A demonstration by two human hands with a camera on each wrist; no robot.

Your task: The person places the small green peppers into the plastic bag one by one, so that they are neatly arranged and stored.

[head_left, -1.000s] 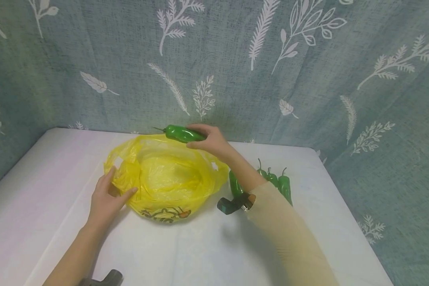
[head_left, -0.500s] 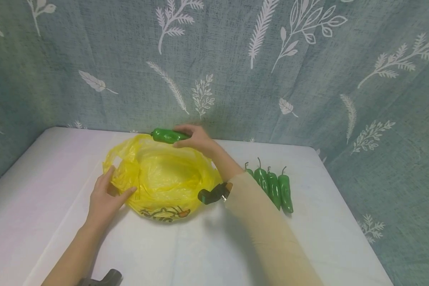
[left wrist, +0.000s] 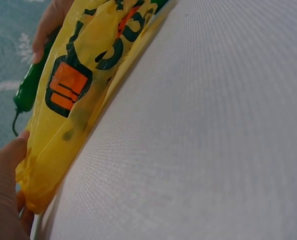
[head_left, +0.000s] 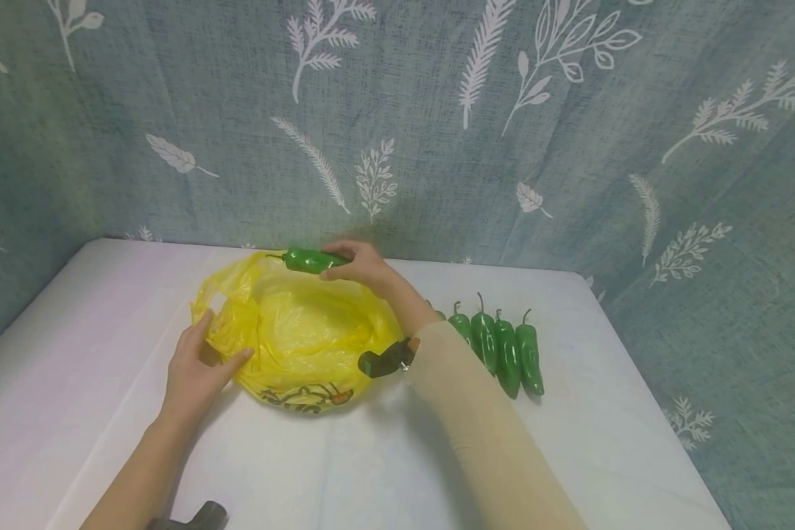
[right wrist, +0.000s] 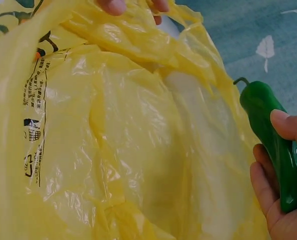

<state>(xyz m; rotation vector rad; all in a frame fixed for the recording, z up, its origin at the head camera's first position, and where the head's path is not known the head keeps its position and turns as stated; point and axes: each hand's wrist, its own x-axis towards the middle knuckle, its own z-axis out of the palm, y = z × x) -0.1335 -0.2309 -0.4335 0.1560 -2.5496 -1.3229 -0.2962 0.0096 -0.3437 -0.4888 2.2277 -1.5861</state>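
Observation:
A yellow plastic bag (head_left: pixel 314 368) with dark and orange print sits on the table, its mouth spread open upward. My left hand (head_left: pixel 195 368) holds the bag's left side between thumb and fingers; the left wrist view shows the thumb (left wrist: pixel 11 155) against the plastic. Above the bag's far rim, my right hand (head_left: pixel 361 263) grips a long green pepper (head_left: pixel 308 260) by its lower end. Its stem points left. The right wrist view has the same pepper (right wrist: pixel 268 120) between thumb and fingers, beside the wrinkled inside of the bag (right wrist: pixel 138 115).
Several more green peppers (head_left: pixel 528 361) lie in a row right of the bag, stems toward the back; my right forearm partly covers the row. Behind the white table (head_left: pixel 291 471) hangs a teal leaf-patterned curtain (head_left: pixel 424 162). Black wrist mounts (head_left: pixel 384 361) sit on both arms.
My right hand has carried the pepper left over the bag's far rim, then slightly lower. More of the peppers on the right have come into sight. The left hand stays on the bag.

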